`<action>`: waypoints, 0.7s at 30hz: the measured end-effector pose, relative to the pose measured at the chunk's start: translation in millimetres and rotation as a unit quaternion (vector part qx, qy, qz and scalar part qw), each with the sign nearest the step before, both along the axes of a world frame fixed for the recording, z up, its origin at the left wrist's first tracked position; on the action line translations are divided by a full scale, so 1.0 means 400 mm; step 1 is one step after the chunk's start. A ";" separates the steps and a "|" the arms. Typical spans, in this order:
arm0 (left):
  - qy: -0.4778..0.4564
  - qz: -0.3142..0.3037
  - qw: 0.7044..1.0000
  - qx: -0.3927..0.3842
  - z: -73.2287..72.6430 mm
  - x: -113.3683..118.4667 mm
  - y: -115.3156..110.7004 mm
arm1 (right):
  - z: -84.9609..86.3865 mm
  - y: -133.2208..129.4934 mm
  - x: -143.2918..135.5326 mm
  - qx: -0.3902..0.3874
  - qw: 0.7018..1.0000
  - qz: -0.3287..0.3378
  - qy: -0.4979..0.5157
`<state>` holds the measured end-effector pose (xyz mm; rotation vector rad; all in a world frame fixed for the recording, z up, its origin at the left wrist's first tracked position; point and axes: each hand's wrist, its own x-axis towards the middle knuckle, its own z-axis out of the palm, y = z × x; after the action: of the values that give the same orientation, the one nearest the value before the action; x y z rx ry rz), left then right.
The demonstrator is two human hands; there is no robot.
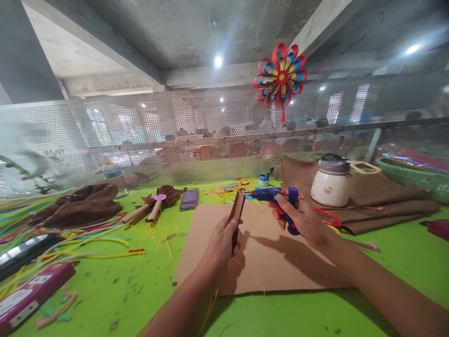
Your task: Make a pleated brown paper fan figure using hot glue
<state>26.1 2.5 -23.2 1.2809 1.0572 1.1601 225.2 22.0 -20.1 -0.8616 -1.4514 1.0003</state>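
Upright in my left hand (226,238) is a folded brown strip (237,206), pinched between thumb and fingers. My right hand (298,217) is wrapped round a blue glue gun (271,193) with red parts. The gun points left, and its nozzle is at the top end of the brown strip; whether they touch is hard to tell. Both hands are above a tan cardboard sheet (280,267) on the green table (140,290). Thin yellow strings hang below my left hand.
Brown paper bundles (154,208), a dark phone-like item (189,199) and a small blue jar (264,179) are behind. A white jug (331,185) stands on brown sheets (382,206) at right. Coloured strips and a maroon case (38,295) lie left. A paper flower (281,77) hangs above.
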 end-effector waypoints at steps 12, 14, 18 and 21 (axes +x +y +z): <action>-0.001 0.000 1.000 -0.004 0.010 0.004 -0.013 | 0.010 -0.006 0.004 0.039 0.998 -0.036 -0.039; 0.001 0.000 1.000 -0.005 0.010 0.004 -0.013 | 0.014 -0.012 0.002 0.042 0.998 -0.033 -0.031; 0.000 -0.008 1.000 -0.002 0.006 0.002 -0.008 | 0.011 -0.017 -0.003 0.039 0.998 -0.021 -0.037; 0.002 -0.008 1.000 -0.004 0.005 0.001 -0.006 | 0.002 -0.012 -0.002 0.025 0.999 -0.014 -0.045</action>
<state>26.7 0.2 -21.3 1.2843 1.0526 1.1415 224.6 17.3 -19.3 -0.8981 -1.5295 0.9118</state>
